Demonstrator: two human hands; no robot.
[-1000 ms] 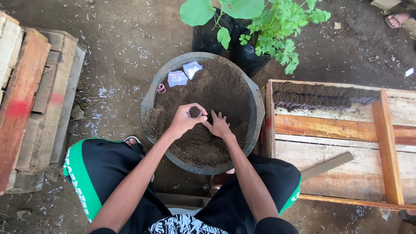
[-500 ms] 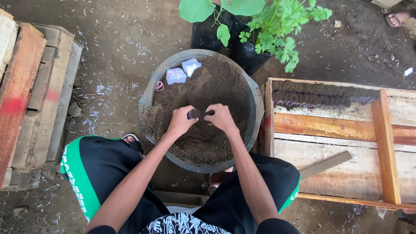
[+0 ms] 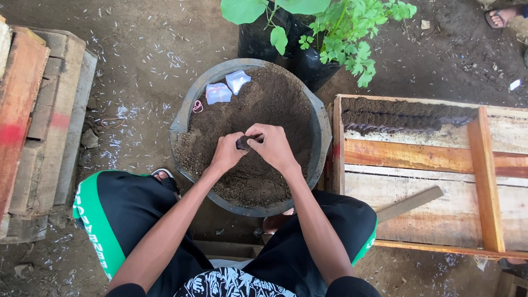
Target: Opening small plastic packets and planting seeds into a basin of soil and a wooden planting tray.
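Note:
A round grey basin [image 3: 184,118] full of dark soil [image 3: 269,104] sits on the ground between my knees. Over its middle my left hand [image 3: 228,151] grips a small dark soil-filled seedling bag [image 3: 243,143]. My right hand [image 3: 273,144] meets it from the right, fingers pinched at the bag's open top. Two small clear plastic packets [image 3: 225,88] lie on the soil at the basin's far left, with a red rubber band [image 3: 196,106] on the rim beside them.
A wooden tray [image 3: 484,176] at the right holds a row of filled dark bags [image 3: 401,118] along its far edge. Green plants in black bags [image 3: 330,33] stand behind the basin. Stacked wooden boards [image 3: 38,115] lie at the left. Another person's sandalled foot [image 3: 498,16] shows at top right.
My right hand rose from the soil and came over to the small bag in my left hand, closing its fingers on the bag's top. The view shifted slightly.

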